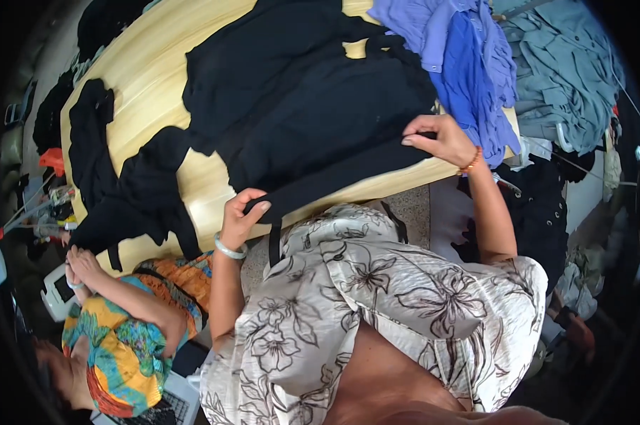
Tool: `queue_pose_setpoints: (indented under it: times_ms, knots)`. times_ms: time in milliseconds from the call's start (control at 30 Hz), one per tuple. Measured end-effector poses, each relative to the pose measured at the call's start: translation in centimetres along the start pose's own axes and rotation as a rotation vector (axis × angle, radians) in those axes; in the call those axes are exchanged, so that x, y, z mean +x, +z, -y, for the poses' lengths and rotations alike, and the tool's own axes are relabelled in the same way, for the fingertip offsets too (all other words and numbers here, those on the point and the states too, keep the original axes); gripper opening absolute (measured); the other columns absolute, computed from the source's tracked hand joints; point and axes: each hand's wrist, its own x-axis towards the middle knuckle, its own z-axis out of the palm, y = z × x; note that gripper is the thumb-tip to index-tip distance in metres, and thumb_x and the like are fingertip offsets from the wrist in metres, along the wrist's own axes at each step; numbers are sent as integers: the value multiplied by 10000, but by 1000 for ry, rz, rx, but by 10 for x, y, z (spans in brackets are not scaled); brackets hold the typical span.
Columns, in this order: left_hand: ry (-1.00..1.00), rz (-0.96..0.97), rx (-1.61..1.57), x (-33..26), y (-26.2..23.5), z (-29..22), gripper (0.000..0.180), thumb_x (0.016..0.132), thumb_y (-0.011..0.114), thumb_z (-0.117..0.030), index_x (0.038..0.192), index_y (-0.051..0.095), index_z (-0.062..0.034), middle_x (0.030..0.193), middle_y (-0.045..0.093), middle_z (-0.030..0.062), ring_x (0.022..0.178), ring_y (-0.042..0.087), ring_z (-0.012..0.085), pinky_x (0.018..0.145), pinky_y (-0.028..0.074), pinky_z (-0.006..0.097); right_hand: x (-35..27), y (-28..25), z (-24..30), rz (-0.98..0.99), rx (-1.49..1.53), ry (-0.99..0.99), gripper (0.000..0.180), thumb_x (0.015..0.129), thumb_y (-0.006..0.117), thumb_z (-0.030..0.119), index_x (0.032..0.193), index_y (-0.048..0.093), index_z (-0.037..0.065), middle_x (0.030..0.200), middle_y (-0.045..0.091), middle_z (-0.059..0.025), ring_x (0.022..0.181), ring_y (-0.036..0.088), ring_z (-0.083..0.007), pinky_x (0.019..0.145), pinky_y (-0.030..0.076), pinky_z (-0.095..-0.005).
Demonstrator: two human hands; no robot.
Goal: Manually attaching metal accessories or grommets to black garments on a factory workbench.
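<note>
- Desk (150, 64) of pale wood, long, rounded at its far left end; its near edge runs just in front of the person's body.
- Black garment (313, 106) spread across the middle of the desk, covering most of the top; its lower hem hangs over the near edge.
- Second black piece (114, 191) lies along the left end, partly draped off the near edge, a strip dangling.
- Purple-blue clothes (461, 57) heaped at the far right corner; grey-green clothes (568, 78) piled beyond them, past the right edge.
- Room crowded: dark cloth on the floor right of the desk, clutter and tools at the far left, hard to make out.
- Left hand (240, 221) at the near edge, thumb and fingers closed in a pinch on the black garment's hem; a narrow black strap (274, 244) hangs down just beside the thumb. Pale bangle (229, 249) on that wrist.
- Right hand (440, 138) near the right end of the near edge, fingers curled and pressed together, gripping the same hem; cloth emerges from under the fingertips toward the left. Beaded bracelet (470, 164) on the wrist.
- Hem stretched in a taut line between the two hands.
- Another person (121, 340) in bright patterned clothing sits at lower left, hands by a small white device (59, 290), well apart from the garment.
</note>
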Motion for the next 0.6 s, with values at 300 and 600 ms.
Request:
queue_pose_setpoints:
  times_ms: [300,600]
  knots:
    - [114,-576,471,87,13,26,217,915,644,-137,1078,624,4,667,597,-21,607,517,59,590,431,252,67,-46,-36,-527,-556,9,174,870,638,263,939,699,115,732,647,-87,663,625,-273,614,487,-372]
    - [80,-561,749,100,-11,38,294,803,722,-136,1018,549,-33,572,546,68,519,542,173,522,442,327,172,-43,-87,-140,-583,-26,469,772,543,48,1234,582,116,1200,618,-144,1069,607,-347,918,492,-392]
